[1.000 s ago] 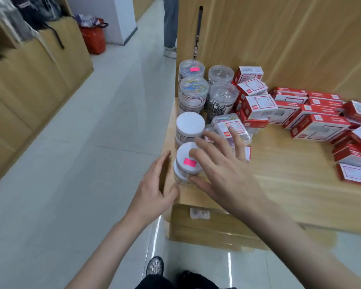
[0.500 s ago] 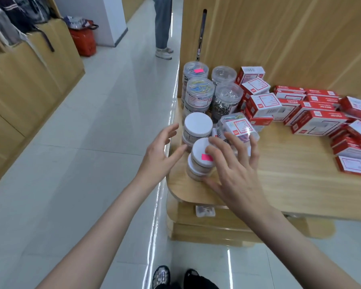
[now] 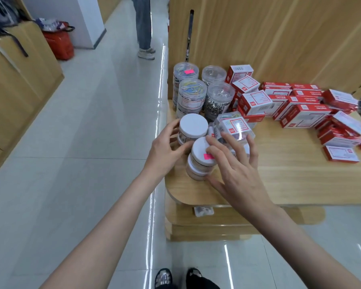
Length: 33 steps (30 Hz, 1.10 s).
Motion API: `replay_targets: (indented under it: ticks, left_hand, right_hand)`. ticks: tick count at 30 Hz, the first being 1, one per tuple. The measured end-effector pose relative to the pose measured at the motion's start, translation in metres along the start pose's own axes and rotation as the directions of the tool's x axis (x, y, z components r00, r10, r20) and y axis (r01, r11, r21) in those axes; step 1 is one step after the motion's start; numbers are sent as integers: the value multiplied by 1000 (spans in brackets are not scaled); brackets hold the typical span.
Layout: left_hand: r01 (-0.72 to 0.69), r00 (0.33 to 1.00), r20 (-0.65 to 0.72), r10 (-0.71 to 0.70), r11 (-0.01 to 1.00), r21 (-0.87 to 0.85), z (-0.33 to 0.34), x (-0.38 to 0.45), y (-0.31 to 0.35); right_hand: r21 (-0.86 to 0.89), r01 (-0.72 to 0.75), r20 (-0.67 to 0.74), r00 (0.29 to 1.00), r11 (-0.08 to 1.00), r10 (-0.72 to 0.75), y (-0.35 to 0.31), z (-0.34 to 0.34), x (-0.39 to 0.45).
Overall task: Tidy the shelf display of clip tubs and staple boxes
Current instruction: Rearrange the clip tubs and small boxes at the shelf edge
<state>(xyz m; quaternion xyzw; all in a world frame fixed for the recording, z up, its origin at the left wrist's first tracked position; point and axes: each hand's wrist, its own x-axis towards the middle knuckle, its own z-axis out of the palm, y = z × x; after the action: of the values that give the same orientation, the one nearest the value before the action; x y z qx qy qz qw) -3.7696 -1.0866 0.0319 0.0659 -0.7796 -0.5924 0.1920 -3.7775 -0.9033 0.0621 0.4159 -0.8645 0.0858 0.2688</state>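
Two stacks of white-lidded clip tubs stand at the shelf's left front corner. The front stack (image 3: 201,157) carries a pink sticker on its lid. My right hand (image 3: 238,174) is spread over it, index finger on the lid and thumb by the base. My left hand (image 3: 167,151) touches the side of the rear white-lidded tub (image 3: 193,127), its thumb reaching toward the front stack. A clear box of coloured clips (image 3: 234,124) lies tilted under my right fingertips. Tall clear clip tubs (image 3: 193,93) stand behind. Red staple boxes (image 3: 304,115) lie scattered to the right.
The wooden shelf (image 3: 290,176) ends in a rounded corner at the left, with a wood panel wall behind. A small clear box (image 3: 203,211) sits on the ledge below. A person (image 3: 144,28) stands in the aisle beyond, and a red bag (image 3: 59,44) sits by the left counter.
My left hand has moved up and forward from below the shelf corner to the rear white-lidded tub. My right hand stays spread over the front stack.
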Motion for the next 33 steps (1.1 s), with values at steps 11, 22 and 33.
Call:
replay_targets:
  ticks: [11, 22, 33]
  left_hand:
    - [-35, 999, 22, 35, 999, 4, -3, -1, 2]
    - [-84, 995, 60, 77, 987, 137, -6, -10, -12]
    - [-89, 995, 51, 81, 979, 183, -6, -5, -20]
  right_hand:
    - [-13, -10, -7, 1000, 1000, 10, 0, 2, -1]
    - [-24, 8, 20, 1000, 1000, -7, 0, 3, 3]
    - [-34, 20, 21, 1000, 999, -20, -5, 7, 11]
